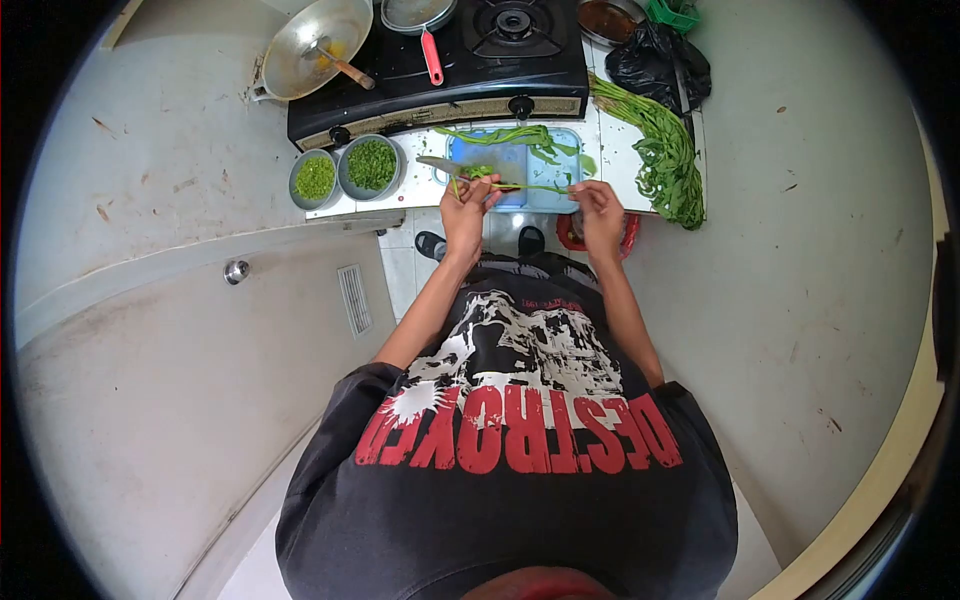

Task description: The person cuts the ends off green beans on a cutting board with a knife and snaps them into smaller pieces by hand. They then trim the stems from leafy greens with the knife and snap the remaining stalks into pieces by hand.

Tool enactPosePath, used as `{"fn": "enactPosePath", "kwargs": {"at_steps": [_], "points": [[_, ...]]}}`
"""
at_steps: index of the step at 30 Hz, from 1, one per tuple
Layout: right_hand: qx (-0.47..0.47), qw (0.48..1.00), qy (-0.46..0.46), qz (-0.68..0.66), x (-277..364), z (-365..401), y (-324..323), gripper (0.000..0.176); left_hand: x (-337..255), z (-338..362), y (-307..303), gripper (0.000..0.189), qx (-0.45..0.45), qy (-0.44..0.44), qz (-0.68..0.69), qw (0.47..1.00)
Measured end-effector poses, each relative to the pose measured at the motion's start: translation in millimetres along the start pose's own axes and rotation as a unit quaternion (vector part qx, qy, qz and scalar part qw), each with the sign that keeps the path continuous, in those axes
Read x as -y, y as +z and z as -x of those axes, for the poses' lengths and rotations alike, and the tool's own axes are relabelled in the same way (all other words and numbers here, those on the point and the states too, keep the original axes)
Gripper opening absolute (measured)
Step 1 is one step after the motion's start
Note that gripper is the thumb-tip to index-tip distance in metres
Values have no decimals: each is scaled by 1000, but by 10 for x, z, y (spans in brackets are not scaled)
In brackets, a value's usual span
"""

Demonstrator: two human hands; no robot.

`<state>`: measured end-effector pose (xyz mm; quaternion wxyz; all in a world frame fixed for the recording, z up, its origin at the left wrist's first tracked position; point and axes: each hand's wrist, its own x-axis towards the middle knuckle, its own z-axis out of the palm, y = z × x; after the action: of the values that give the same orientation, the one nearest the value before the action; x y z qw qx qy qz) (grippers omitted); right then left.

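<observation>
A thin green stem is stretched between my two hands, above the near part of a blue cutting board. My left hand pinches the stem toward its left end. At its other end, the fingertips of my right hand are closed on it. Just beyond my left hand a knife shows its blade pointing left over the board, its handle partly hidden. Chopped greens lie by the blade. Leafy stems rest along the board's far edge.
Two bowls of chopped greens, one lighter and one darker, stand left. A large leafy bunch lies right, near a black plastic bag. Behind is a gas stove with a wok and a red-handled pan.
</observation>
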<state>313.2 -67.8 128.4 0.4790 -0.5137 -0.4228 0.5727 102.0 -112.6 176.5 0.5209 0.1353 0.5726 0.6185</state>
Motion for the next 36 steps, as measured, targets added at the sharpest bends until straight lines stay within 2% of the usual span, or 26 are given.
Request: {"fn": "enactPosePath", "kwargs": {"at_steps": [4,7,10,13,16,19,22,25,26,30,32,36], "points": [[-52,997,47,-29,-351,-276,-190,5,-69,-62,-109,10,-11,50,-4,999],[9,984,20,177,-506,-385,-259,6,-150,-47,-125,13,-9,73,-8,997],[16,964,-6,267,-827,-529,-240,12,-183,-14,-157,13,5,89,-30,996],[79,881,26,466,-782,-577,-213,23,-235,14,-139,17,25,86,-38,995],[45,859,18,509,-539,-453,-33,24,-343,48,-83,23,54,64,-25,996],[80,946,25,315,-160,-261,235,27,-417,63,-38,21,89,34,-10,995],[167,980,67,81,335,-53,536,29,-493,48,31,22,155,27,-16,987],[154,985,46,63,581,75,756,30,-477,-34,54,23,193,20,-37,980],[140,989,39,3,620,108,822,30,-475,-65,42,24,202,18,-47,978],[101,985,95,-107,683,126,957,28,-645,-193,5,26,261,27,-111,959],[83,979,137,-129,669,143,976,26,-730,-266,-13,25,302,27,-111,946],[53,991,89,-82,718,208,1144,26,-802,-438,-107,10,363,16,-150,919]]}}
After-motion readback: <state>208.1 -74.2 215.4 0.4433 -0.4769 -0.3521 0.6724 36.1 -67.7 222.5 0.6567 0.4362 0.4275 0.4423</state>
